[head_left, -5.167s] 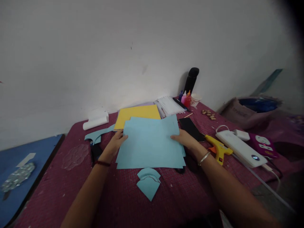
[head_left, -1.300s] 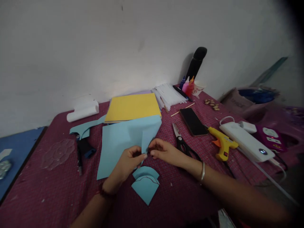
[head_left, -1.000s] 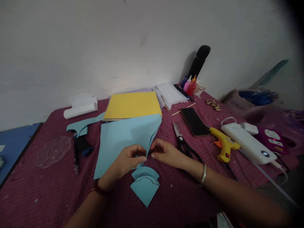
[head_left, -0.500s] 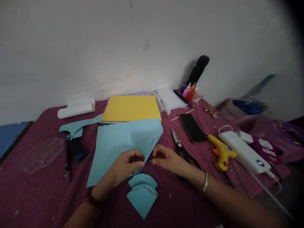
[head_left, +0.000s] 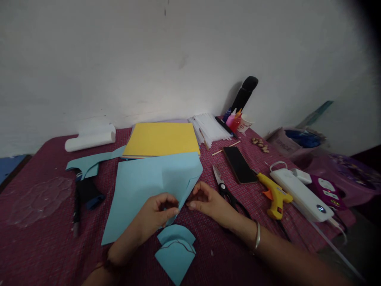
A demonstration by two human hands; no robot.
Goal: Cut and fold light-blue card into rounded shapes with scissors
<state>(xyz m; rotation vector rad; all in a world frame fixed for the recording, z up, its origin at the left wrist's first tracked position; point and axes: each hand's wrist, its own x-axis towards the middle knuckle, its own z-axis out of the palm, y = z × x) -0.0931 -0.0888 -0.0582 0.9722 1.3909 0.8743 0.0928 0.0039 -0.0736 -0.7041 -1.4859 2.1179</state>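
A large sheet of light blue paper (head_left: 139,182) lies in front of me, its right edge curled up. My left hand (head_left: 159,212) has thumb and fingers pinched on the sheet's near right edge. Right beside it, my right hand (head_left: 206,202) is closed with curled fingers at the same raised edge; its fingertips are partly hidden behind the paper. Just below the hands lies a small blue paper cone-shaped piece (head_left: 175,260) with a dark curved line drawn across it. Scissors (head_left: 228,192) rest to the right of my right hand.
Yellow paper (head_left: 160,139) lies behind the blue sheet. At right are a phone (head_left: 239,165), a yellow glue gun (head_left: 275,196) and a white power bank (head_left: 303,194). Blue paper scraps (head_left: 92,163), a marker (head_left: 76,214) and a clear plastic palette (head_left: 41,200) are at left.
The view has shifted slightly, so the table things sit a little lower and further left. Both hands stay at the sheet's curled edge with hardly any movement.
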